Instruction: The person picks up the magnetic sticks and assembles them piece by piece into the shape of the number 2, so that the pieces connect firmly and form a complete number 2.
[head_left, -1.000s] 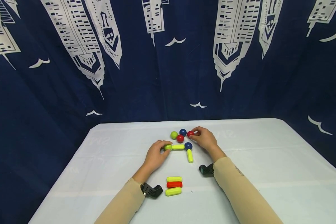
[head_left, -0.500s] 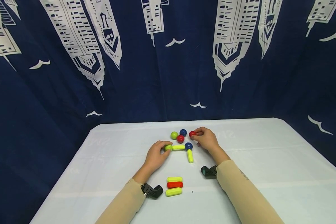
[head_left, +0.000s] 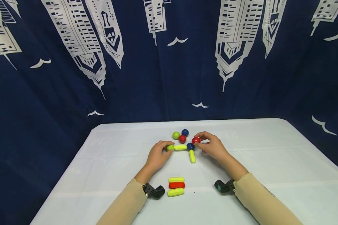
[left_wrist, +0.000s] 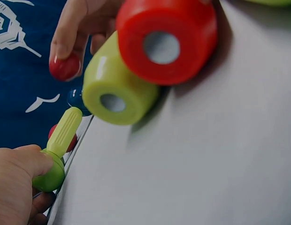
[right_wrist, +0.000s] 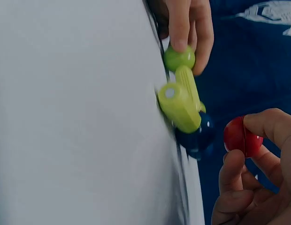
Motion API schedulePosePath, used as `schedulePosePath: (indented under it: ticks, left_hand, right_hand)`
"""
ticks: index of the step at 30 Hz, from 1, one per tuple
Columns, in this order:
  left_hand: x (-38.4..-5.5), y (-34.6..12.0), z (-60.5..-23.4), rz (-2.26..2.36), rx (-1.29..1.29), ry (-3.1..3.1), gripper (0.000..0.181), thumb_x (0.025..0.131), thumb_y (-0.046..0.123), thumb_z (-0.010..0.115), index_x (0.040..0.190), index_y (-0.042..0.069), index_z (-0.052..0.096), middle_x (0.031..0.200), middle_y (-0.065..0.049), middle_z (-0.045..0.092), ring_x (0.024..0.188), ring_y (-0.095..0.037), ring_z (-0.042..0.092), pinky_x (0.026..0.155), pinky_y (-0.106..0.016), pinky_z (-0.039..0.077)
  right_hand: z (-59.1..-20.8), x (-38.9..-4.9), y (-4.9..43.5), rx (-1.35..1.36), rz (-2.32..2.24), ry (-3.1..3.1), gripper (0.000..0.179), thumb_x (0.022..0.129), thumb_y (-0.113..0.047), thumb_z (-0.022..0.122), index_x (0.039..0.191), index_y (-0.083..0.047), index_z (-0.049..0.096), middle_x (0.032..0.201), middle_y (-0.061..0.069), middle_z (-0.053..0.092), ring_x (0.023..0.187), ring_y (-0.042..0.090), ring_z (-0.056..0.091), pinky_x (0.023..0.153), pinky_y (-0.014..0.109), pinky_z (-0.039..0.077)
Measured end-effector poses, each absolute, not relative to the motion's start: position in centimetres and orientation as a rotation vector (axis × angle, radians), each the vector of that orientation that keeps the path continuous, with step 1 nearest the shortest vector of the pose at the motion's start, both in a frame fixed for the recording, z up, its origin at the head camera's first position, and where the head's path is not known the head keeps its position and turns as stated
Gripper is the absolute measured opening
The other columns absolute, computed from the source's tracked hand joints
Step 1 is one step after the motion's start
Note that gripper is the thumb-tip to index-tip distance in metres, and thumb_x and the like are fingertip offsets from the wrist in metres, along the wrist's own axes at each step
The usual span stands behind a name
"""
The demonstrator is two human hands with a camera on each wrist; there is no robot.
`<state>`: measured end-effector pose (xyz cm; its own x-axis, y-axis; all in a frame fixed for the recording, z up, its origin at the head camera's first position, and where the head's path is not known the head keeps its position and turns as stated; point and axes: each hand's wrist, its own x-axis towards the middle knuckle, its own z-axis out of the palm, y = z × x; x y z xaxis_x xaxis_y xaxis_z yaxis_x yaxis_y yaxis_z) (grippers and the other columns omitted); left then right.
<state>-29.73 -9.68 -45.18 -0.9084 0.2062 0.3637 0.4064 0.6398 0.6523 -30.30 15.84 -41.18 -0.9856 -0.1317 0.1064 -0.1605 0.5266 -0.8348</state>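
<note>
My left hand (head_left: 157, 156) grips a green ball (left_wrist: 50, 174) between thumb and fingers. From that ball a yellow rod (head_left: 180, 147) runs right to a blue ball (head_left: 190, 146), and a second yellow rod (head_left: 192, 156) points from the blue ball toward me. My right hand (head_left: 215, 148) pinches a red ball (right_wrist: 238, 137) by thumb and fingertips. In the right wrist view a gap shows between this red ball and the blue one; in the head view it is at the blue ball's upper right.
Behind the rods sit a loose green ball (head_left: 176, 135), a blue ball (head_left: 185, 132) and another red ball (head_left: 182, 139). Nearer me lie a red rod (head_left: 176, 185) and two yellow rods (head_left: 176, 192), side by side on the white table (head_left: 115, 162). A dark blue curtain (head_left: 157, 78) hangs behind.
My right hand has drawn the red ball away from the loose balls, first to the right, then toward me beside the joined blue ball. The left hand has stayed on its green ball.
</note>
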Motion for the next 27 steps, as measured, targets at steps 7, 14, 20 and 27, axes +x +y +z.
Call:
schedulePosePath:
  ticks: [7, 14, 20, 27]
  left_hand:
    - [-29.7, -9.6, -45.1, -1.147, -0.486, -2.607, 0.027, 0.095, 0.009, 0.073, 0.122, 0.013, 0.073, 0.104, -0.005, 0.065, 0.092, -0.019, 0.056, 0.083, -0.034, 0.047]
    - [-29.7, -9.6, -45.2, -1.134, -0.487, -2.616, 0.027, 0.095, 0.009, 0.073, 0.122, 0.013, 0.073, 0.104, -0.004, 0.065, 0.092, -0.019, 0.056, 0.083, -0.034, 0.047]
    - [-29.8, -9.6, -45.3, -1.165, -0.475, -2.609, 0.028, 0.094, 0.009, 0.073, 0.122, 0.013, 0.073, 0.106, -0.004, 0.066, 0.093, -0.019, 0.056, 0.085, -0.035, 0.047]
    - [-29.6, -9.5, -45.2, -1.166, -0.473, -2.594, 0.027, 0.093, 0.007, 0.072, 0.119, 0.012, 0.073, 0.11, -0.006, 0.067, 0.094, -0.019, 0.056, 0.085, -0.036, 0.048]
  right_hand:
    - [-40.9, -27.5, 16.1, 0.437, 1.486, -2.741, 0.03, 0.091, -0.013, 0.077, 0.118, -0.009, 0.065, 0.111, 0.014, 0.067, 0.06, 0.018, 0.05, 0.057, 0.025, 0.045]
    - [-41.5, -26.0, 16.9, 0.597, 1.44, -2.777, 0.031, 0.087, -0.013, 0.082, 0.113, -0.011, 0.065, 0.105, 0.008, 0.068, 0.066, 0.018, 0.053, 0.057, 0.025, 0.045]
    - [-42.3, -25.7, 17.5, 0.774, 1.462, -2.761, 0.032, 0.086, -0.014, 0.083, 0.112, -0.01, 0.065, 0.101, 0.007, 0.065, 0.069, 0.017, 0.055, 0.061, 0.023, 0.048]
    - [-43.5, -25.7, 17.7, 0.834, 1.406, -2.742, 0.029, 0.086, -0.017, 0.084, 0.109, -0.013, 0.066, 0.096, 0.003, 0.066, 0.07, 0.013, 0.055, 0.064, 0.022, 0.047]
